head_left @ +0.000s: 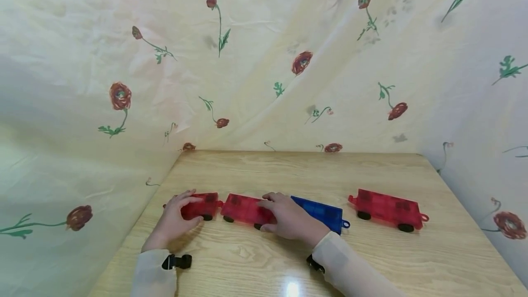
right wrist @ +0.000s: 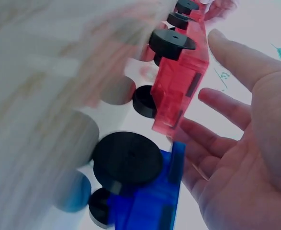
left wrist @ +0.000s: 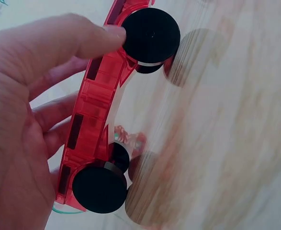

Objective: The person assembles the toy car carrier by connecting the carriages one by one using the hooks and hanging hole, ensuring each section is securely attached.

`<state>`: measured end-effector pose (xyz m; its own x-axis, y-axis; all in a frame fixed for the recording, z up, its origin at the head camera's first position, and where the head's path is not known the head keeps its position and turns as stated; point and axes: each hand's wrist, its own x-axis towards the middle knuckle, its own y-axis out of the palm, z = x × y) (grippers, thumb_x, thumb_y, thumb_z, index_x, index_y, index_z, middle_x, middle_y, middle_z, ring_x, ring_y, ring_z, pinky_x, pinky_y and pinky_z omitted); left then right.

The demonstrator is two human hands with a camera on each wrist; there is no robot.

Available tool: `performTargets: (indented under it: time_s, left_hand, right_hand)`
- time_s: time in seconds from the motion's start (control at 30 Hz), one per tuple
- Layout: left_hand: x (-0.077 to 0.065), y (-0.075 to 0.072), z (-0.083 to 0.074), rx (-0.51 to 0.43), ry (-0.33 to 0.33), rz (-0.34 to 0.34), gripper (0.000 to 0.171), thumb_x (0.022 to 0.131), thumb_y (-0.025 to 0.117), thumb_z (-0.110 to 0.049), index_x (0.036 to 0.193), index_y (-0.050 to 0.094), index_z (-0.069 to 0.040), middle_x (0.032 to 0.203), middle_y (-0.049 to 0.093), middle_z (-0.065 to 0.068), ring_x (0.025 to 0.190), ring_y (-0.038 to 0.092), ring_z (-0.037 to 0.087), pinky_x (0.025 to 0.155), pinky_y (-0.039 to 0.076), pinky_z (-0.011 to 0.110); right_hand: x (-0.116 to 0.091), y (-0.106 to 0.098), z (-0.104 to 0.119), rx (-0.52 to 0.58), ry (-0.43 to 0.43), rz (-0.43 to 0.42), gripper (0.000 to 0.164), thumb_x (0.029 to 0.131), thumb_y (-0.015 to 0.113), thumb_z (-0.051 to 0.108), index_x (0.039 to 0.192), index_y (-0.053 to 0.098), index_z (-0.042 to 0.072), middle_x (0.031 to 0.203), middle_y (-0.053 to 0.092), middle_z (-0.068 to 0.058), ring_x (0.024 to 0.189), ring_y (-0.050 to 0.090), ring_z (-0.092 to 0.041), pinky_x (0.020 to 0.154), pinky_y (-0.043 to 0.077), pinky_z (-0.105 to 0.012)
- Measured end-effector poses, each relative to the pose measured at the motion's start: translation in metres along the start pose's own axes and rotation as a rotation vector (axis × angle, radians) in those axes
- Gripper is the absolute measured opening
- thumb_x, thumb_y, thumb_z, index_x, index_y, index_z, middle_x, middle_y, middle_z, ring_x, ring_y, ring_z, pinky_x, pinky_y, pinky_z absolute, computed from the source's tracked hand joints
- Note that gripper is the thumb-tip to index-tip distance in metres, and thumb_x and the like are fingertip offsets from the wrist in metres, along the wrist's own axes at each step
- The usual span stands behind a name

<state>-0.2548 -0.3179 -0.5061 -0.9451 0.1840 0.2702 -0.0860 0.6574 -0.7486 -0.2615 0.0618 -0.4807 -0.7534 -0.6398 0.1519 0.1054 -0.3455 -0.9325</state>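
Observation:
My left hand (head_left: 175,219) grips a red toy wagon (head_left: 200,206) with black wheels at the table's left side. In the left wrist view the thumb lies against a wheel (left wrist: 151,38), with the other fingers on the wagon's far side. A second red wagon (head_left: 244,207) stands just right of it, their adjoining ends meeting at a small coupling (head_left: 220,204). My right hand (head_left: 290,219) spreads at that second wagon's right end, fingers loosely bent and the thumb apart. Beneath and right of this hand stands a blue wagon (head_left: 321,212), partly hidden.
Another red wagon (head_left: 387,207), with a loop at its right end, stands apart on the right. All are on a wood-grain table (head_left: 239,265). A flower-printed cloth (head_left: 255,81) hangs behind and along both sides. Black straps (head_left: 177,261) circle the wrists.

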Motion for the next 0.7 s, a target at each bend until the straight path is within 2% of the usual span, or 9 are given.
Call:
performTargets:
  time_s: [0.2, 0.4, 0.53, 0.7]
  left_hand:
    - [0.001, 0.004, -0.007, -0.043, -0.01, -0.012, 0.068, 0.08, 0.095, -0.027, 0.141, 0.066, -0.015, 0.161, 0.044, 0.012, 0.147, 0.035, 0.043, 0.112, 0.033, 0.071]
    - [0.005, 0.01, -0.022, -0.071, 0.017, -0.017, 0.076, 0.081, 0.093, -0.035, 0.148, 0.06, -0.019, 0.162, 0.043, 0.01, 0.148, 0.035, 0.041, 0.11, 0.036, 0.07]
    - [0.009, 0.018, -0.035, -0.094, 0.065, 0.002, 0.074, 0.083, 0.092, -0.033, 0.148, 0.059, -0.022, 0.161, 0.044, 0.008, 0.146, 0.039, 0.038, 0.11, 0.04, 0.067]
    - [0.016, 0.03, -0.056, -0.07, 0.149, 0.033, 0.073, 0.083, 0.092, -0.034, 0.148, 0.06, -0.021, 0.159, 0.046, 0.005, 0.145, 0.041, 0.037, 0.109, 0.042, 0.064]
  right_hand:
    - [-0.009, -0.014, -0.003, 0.037, -0.01, -0.031, 0.071, 0.091, 0.082, 0.045, 0.151, 0.058, 0.015, 0.152, 0.053, -0.01, 0.136, 0.052, -0.032, 0.11, 0.045, -0.054]
    - [-0.025, -0.026, -0.01, 0.051, -0.003, -0.072, 0.072, 0.093, 0.08, 0.045, 0.153, 0.055, 0.015, 0.154, 0.052, -0.011, 0.139, 0.05, -0.036, 0.112, 0.041, -0.061]
    - [-0.038, -0.029, -0.019, 0.053, 0.039, -0.078, 0.072, 0.094, 0.079, 0.045, 0.154, 0.053, 0.018, 0.156, 0.05, -0.01, 0.141, 0.049, -0.036, 0.113, 0.039, -0.062]
    - [-0.055, -0.032, -0.029, 0.039, 0.08, -0.092, 0.075, 0.091, 0.083, 0.042, 0.154, 0.053, 0.017, 0.157, 0.048, -0.01, 0.141, 0.048, -0.038, 0.112, 0.039, -0.063]
